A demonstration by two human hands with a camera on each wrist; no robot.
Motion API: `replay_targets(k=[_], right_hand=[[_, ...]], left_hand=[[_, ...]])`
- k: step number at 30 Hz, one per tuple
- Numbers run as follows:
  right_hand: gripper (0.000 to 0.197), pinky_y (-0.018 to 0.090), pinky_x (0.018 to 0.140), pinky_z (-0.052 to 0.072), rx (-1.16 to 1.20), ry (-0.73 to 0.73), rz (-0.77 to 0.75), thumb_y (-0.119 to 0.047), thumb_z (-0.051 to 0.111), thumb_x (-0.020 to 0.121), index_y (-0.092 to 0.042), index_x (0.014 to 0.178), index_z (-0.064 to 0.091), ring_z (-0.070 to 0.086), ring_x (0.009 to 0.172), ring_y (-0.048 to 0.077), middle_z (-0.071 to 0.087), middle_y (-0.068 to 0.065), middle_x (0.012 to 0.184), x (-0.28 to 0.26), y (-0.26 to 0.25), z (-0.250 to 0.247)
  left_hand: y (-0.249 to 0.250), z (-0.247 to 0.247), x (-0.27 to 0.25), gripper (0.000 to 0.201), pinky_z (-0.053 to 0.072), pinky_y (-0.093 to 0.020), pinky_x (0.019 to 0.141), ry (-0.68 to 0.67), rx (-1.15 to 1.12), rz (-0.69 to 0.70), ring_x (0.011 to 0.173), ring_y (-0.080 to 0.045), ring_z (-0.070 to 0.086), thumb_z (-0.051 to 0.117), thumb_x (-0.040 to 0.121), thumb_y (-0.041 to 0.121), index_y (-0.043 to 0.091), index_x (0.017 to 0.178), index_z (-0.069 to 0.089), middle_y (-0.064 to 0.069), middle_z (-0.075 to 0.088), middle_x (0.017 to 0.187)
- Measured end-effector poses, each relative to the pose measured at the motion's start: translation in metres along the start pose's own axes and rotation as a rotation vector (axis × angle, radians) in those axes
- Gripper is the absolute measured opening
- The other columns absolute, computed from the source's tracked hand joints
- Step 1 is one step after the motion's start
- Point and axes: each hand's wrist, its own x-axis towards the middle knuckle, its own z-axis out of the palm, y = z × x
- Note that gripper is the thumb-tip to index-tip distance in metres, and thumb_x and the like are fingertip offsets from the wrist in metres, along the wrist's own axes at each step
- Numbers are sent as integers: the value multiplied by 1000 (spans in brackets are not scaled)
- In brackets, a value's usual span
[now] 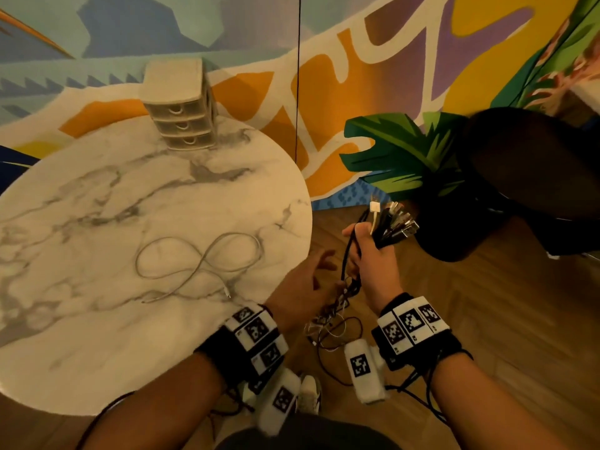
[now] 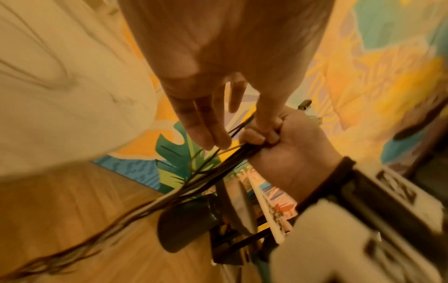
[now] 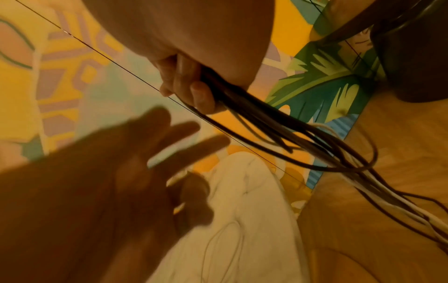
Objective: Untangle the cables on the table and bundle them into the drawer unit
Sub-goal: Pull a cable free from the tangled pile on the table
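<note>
My right hand [image 1: 370, 245] grips a bunch of dark cables [image 1: 389, 222] just off the round table's right edge, their USB plugs fanned out above my fist. The cables hang down past my wrist to a tangle [image 1: 334, 319] near the floor. In the right wrist view the cables [image 3: 278, 122] trail from my curled fingers [image 3: 194, 90]. My left hand [image 1: 311, 271] hovers beside the hanging strands, fingers spread and holding nothing; in the left wrist view its fingertips [image 2: 206, 134] are close to the strands. A grey cable [image 1: 201, 264] lies looped on the marble table [image 1: 97, 222]. The beige drawer unit [image 1: 181, 108] stands at the table's far edge, drawers closed.
A dark round stool or side table [image 1: 526, 170] stands to the right on the wooden floor [image 1: 470, 303]. A colourful mural wall [image 1: 357, 60] rises behind the table. My white shoe [image 1: 310, 394] is below the hands.
</note>
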Motion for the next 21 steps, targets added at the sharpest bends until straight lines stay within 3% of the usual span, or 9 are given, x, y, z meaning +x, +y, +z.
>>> replay_targets(k=[3,5,7,10,12,14,17,19,21], right_hand=[[33,21,38,25,-11,-2,-23,-27,39,102,-10,90,64,27,38,7,34,-8,44,-1,1,-13],[33,22,39,28,-60,20,-33,-25,37,102,-12,97,67,29,39,10,36,-5,45,0,1,-27],[33,23,40,29,-112,91,-18,-18,36,101,-19,97,68,31,40,11,38,-4,46,0,2,-45],[34,26,43,26,-63,185,13,-8,34,96,-19,94,66,29,41,14,38,-3,46,0,3,-64],[29,25,43,24,-25,146,2,-5,34,94,-17,91,60,27,40,14,37,-3,46,-1,1,-70],[25,23,41,23,-6,64,-1,-4,36,94,-18,87,54,27,39,12,42,-2,48,-3,-4,-71],[22,18,38,22,46,-35,3,-3,37,95,-18,83,48,26,35,11,66,9,71,-4,-10,-72],[22,17,37,23,66,-48,4,-1,35,95,-16,81,44,26,35,9,70,14,93,-4,-11,-73],[25,17,36,23,57,-29,1,1,35,93,-17,77,43,26,36,9,70,12,94,-5,-12,-73]], left_hand=[[14,11,23,12,52,-38,70,-18,59,22,62,-11,53,52,94,27,17,98,58,0,61,83],[10,10,28,20,44,-28,58,-19,121,57,53,-6,47,49,96,23,22,76,51,4,52,65],[-1,3,28,29,39,-21,51,21,96,32,48,-2,44,47,97,20,25,69,44,7,48,60],[-38,-4,29,20,45,-32,66,48,241,1,69,-15,57,45,97,24,19,78,52,-1,59,75],[-63,3,31,22,47,-34,83,-76,419,-72,94,-23,61,43,94,32,21,100,62,-2,64,101],[-89,20,30,30,45,-34,93,-279,681,-151,108,-26,58,42,95,32,22,119,57,-3,60,120],[-111,42,34,39,45,-41,95,-430,930,-211,113,-30,56,43,93,33,20,130,44,-8,53,131],[-100,47,34,45,44,-42,96,-395,892,-183,118,-30,53,44,92,33,23,135,36,-4,42,140],[-74,45,33,46,45,-38,93,-346,797,-123,116,-28,53,47,94,30,23,138,34,0,35,142]])
